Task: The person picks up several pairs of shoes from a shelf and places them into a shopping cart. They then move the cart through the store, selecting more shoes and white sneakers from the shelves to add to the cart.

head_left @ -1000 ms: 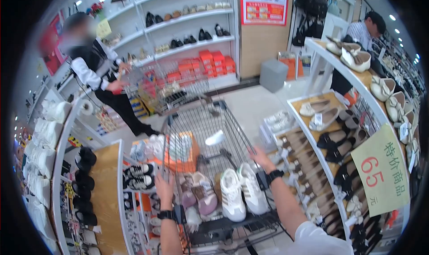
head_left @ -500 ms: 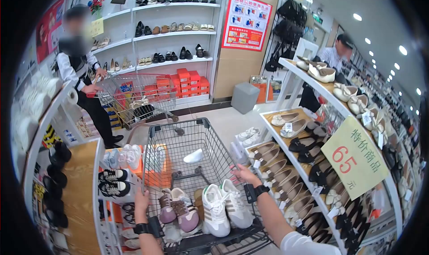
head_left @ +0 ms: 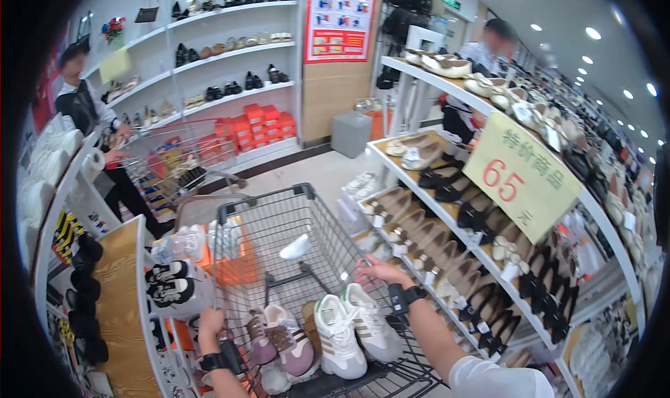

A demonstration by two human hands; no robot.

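A dark wire shopping cart (head_left: 269,197) stands in front of me. My left hand (head_left: 211,323) is closed round its left side rail. On the right side rail my right hand (head_left: 382,271) is closed too, with its fingertips over the wire. Both wrists wear black bands. At the near end of the cart rest white sneakers (head_left: 342,336) with tan stripes and, left of them, mauve-and-white sneakers (head_left: 292,343). Part of a brown shoe shows between the pairs. Further forward appears a small white object (head_left: 295,247) that I cannot identify.
A tiered shoe rack (head_left: 447,216) with a yellow price sign (head_left: 520,178) borders the cart's right. Wooden shelving (head_left: 118,293) lines the left. Ahead are a person with another cart (head_left: 188,162) and a grey bin (head_left: 350,134). Another person stands behind the rack.
My view has turned right, so the shelves, bin and rack sit further left in the picture. Both hands keep hold of the cart. The person at left appears further left.
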